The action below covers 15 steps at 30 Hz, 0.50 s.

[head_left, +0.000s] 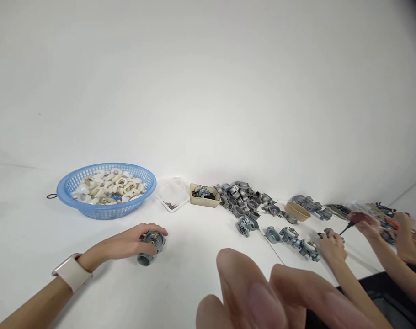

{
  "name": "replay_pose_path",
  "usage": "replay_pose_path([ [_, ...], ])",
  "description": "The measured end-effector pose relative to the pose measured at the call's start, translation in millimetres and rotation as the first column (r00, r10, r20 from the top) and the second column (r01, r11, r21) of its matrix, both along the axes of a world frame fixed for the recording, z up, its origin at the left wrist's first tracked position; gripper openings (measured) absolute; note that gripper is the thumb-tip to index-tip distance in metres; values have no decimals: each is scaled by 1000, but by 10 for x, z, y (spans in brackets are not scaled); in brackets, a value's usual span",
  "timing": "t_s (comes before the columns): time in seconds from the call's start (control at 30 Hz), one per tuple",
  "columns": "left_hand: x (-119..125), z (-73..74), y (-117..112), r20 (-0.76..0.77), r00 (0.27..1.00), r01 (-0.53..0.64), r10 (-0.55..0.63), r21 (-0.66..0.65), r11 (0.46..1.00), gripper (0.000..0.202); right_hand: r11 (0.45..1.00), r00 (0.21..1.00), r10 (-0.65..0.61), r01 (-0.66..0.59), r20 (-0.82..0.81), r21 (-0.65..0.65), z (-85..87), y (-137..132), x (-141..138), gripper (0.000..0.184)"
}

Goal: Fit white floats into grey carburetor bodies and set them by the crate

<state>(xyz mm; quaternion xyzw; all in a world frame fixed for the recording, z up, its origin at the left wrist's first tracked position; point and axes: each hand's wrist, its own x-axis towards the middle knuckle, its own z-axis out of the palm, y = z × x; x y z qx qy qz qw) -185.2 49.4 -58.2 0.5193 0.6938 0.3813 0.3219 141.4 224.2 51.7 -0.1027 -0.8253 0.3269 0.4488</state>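
My left hand [130, 243], with a pale watch on its wrist, is wrapped round a grey metal carburetor body [155, 240] on the white table. Small brass-coloured parts show in its open top, and its round bore faces me. Large and close to the camera, my right hand [259, 297] is raised at the bottom of the view. Its fingers are curled in with the tips close together; whatever they may hold is hidden or too small to name. Right of the left hand stands another carburetor body [246, 226], apart from both hands.
A blue basket [107, 211] holds white plastic rings. Beside it are a clear tray [175, 201] with small dark pins, a cream tub [204, 201] and a pile of metal parts [240, 196]. Rightward lie a float bowl [273, 235], a cardboard bowl [297, 211] and co-workers' hands [331, 246], one with a screwdriver.
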Motion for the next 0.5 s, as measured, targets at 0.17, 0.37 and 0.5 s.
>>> replay_pose_path([
  [0.17, 8, 16, -1, 5, 1000, -7, 7, 8, 1000, 49, 934, 975, -201, 161, 98, 318, 184, 734, 385, 60],
  [0.37, 31, 55, -6, 9, 1000, 10, -10, 23, 1000, 47, 799, 931, -345, 224, 120, 558, 209, 2007, 1215, 73],
  [0.5, 23, 42, -8, 15, 1000, 21, -22, 28, 999, 49, 854, 958, -267, 185, 104, 487, 64, 2217, 1335, 74],
])
